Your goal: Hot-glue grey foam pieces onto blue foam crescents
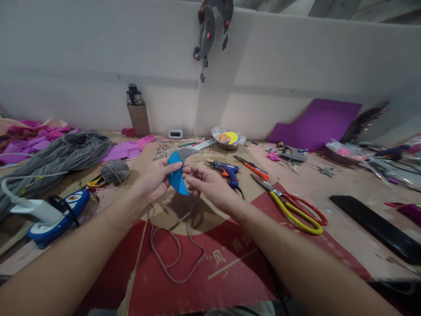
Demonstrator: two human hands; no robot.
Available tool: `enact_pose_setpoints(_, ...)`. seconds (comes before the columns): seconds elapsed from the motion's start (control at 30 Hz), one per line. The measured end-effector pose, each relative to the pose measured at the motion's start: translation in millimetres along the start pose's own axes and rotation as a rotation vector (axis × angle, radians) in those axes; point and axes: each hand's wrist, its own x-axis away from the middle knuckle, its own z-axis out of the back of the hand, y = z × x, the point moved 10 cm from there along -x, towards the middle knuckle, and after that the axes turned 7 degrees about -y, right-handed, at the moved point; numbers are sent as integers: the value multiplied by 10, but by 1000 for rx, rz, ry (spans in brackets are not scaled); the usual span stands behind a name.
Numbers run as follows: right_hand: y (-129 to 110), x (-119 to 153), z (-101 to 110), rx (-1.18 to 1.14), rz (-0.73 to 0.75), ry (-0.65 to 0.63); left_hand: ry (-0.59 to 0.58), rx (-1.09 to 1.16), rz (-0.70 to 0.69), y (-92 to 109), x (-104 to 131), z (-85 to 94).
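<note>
My left hand (159,177) is closed on a blue crescent-shaped piece (177,180), perhaps felt, held above the cardboard. A grey section shows at the crescent's upper tip. Close against its right side, my right hand (205,182) pinches a strand of grey yarn (189,228). The yarn hangs below both hands and loops across the red part of the cardboard (230,272). Where the yarn meets the crescent is partly hidden by my fingers.
Right of my hands lie a blue glue gun (233,173), a utility knife (255,169) and scissors (289,206). At left are a blue power strip (77,202), a yarn ball (115,171) and a grey yarn bundle (72,153). Purple sheet (315,127) leans against the wall.
</note>
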Motion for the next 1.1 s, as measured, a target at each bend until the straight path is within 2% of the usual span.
enact_pose_setpoints(0.1, 36, 9, 12, 136, -69, -3, 142, 30, -79, 200, 3, 181)
enact_pose_setpoints(0.2, 5, 28, -39, 190, -96, -62, 223, 75, -192, 464, 12, 352)
enact_pose_setpoints(0.33, -116, 110, -260, 266, -85, -220, 229, 137, -310, 719, 21, 492)
enact_pose_setpoints(0.5, -107, 279, -577, 403, -113, -494, 177, 84, -264, 643, -14, 466)
enact_pose_setpoints(0.6, -63, 316, -607, 527, -120, -551, 155, 37, -242, 561, -25, 413)
enact_pose_setpoints(0.7, -78, 286, -517, 670, -114, -516, 207, 19, -234, 532, -4, 447)
enact_pose_setpoints(0.87, -41, 229, -213, 776, -249, -424, 228, 26, -235, 542, 13, 467)
enact_pose_setpoints(0.93, -77, 171, -58, 765, -241, -306, 204, 24, -230, 518, 6, 433)
enact_pose_setpoints(1.0, -154, 106, 100, 721, -179, -118, 159, 9, -203, 454, -6, 359)
enact_pose_setpoints(1.1, -232, 73, 241, 518, -50, 142, 97, -16, -147, 308, -6, 220)
